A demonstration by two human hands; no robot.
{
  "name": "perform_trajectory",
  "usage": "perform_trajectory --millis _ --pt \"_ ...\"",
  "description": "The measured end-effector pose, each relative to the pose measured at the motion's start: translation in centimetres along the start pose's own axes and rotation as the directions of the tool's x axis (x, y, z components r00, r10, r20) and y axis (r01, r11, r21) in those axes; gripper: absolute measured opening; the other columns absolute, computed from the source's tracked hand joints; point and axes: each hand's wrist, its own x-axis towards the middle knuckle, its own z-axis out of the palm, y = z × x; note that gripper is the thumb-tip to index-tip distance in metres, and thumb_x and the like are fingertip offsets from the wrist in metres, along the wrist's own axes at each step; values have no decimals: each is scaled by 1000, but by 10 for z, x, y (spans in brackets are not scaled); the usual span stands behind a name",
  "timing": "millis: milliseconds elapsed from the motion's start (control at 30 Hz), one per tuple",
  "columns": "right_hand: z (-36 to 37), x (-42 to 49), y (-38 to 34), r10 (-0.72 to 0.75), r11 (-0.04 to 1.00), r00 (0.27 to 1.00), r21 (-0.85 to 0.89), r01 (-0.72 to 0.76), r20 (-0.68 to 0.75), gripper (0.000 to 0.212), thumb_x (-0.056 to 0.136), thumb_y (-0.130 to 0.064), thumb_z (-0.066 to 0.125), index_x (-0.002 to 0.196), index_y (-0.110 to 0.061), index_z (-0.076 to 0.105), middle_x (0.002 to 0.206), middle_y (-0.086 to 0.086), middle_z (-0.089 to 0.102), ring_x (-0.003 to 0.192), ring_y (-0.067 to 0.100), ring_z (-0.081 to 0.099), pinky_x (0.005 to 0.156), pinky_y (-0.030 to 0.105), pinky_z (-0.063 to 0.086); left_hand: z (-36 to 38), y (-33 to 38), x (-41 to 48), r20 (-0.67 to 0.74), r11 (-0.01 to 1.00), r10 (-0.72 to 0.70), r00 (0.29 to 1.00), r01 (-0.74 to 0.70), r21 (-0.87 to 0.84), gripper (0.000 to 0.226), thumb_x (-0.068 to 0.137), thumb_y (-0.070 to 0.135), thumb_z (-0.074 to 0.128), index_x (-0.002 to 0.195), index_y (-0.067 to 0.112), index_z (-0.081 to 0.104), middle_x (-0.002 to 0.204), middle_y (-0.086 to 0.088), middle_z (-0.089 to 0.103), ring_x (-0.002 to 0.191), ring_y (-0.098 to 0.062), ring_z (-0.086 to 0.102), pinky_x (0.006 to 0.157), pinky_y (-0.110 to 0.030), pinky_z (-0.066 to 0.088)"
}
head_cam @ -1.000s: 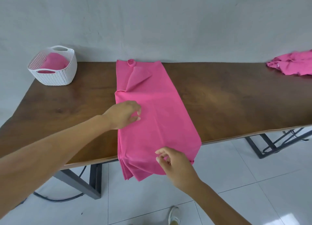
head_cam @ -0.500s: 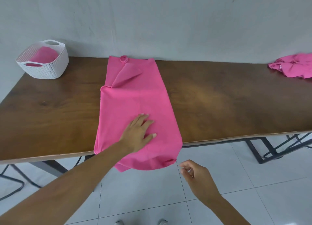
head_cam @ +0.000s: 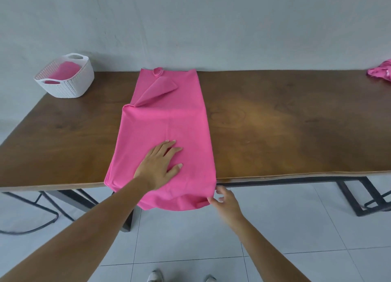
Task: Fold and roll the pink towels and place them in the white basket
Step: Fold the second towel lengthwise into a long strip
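- Towel (head_cam: 167, 121) lies across the desk (head_cam: 275, 123), its near end overhanging the front edge.
- Left hand (head_cam: 157, 167), fingers spread, presses it flat; we judge this anchors it.
- Right hand (head_cam: 225, 203) curls at the hanging corner; we cannot confirm a pinch.

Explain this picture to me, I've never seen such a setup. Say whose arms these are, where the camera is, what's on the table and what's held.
No machine here: the two arms belong to a person, and the camera sits on their head, looking down. A pink towel lies folded across the table, its near end hanging over the edge. The left hand presses flat on it; the right hand is at the hanging corner, though a pinch cannot be made out. A white basket at far left holds a second towel, and more pink cloth lies at far right.
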Motion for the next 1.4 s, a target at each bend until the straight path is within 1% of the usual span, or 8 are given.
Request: perform_trajectory --millis 167,300,433,600,733,867,1100,1400 --pt "11 13 8 -7 997 1000 -75 5 -19 15 94 -21 67 107 -15 73 107 -5 56 99 11 51 77 20 34 1 -1 0 -20 1000 -6 1000 6 -13 61 98 62 31 150 31 38 162 4 30 151 -19 22 124 -45 21" --pt "11 9 22 90 990 996 -103 -91 -12 11 93 -24 65 86 -21 71 88 -9 65 82 10 58 60 18 37 3 0 0 -33 999 -16 999 14 -34 61 97 61 35 150 31 40 161 5 30 151 -19 23 124 -44 22" --pt "11 4 32 198 969 980 -151 -196 3 27 82 -18 62 56 -13 56 50 -4 43 53 22 43 51 29 27 3 0 0 -34 1000 -12 999 12 -25 62 97 62 33 150 30 39 162 4 30 151 -20 24 124 -44 23" --pt "14 -2 48 274 956 960 94 -279 63 21 82 -6 68 62 -7 70 55 3 62 52 14 56 55 23 40 3 0 0 -24 1000 -18 1000 17 -21 62 98 62 33 151 30 38 162 4 29 151 -20 23 123 -45 23" --pt "13 -11 59 407 657 888 607 -448 215 20 86 14 64 89 -2 76 75 12 68 67 20 59 67 27 50 2 0 0 -20 1000 -15 1000 15 -19 62 98 62 32 151 30 38 162 4 29 151 -21 24 123 -46 24" --pt "16 -21 70 379 402 855 770 -496 354 21 92 13 59 105 3 72 90 10 74 83 19 63 74 26 52 1 0 1 -18 1000 -18 1000 17 -16 62 98 62 32 151 30 38 162 4 29 151 -20 24 123 -46 24" --pt "33 -29 82 264 724 923 576 -380 278 16 89 6 69 98 -5 76 79 12 71 77 25 58 73 33 49 1 0 0 -5 1000 -19 1000 19 -9 63 98 64 31 152 30 36 162 4 28 151 -20 23 123 -46 23" --pt "47 -38 91 230 823 956 488 -291 182 11 88 4 69 84 -4 75 67 7 68 65 17 54 62 23 45 1 0 0 1 1000 -25 1000 25 -8 62 99 64 31 152 32 35 163 4 27 152 -19 22 124 -45 22"
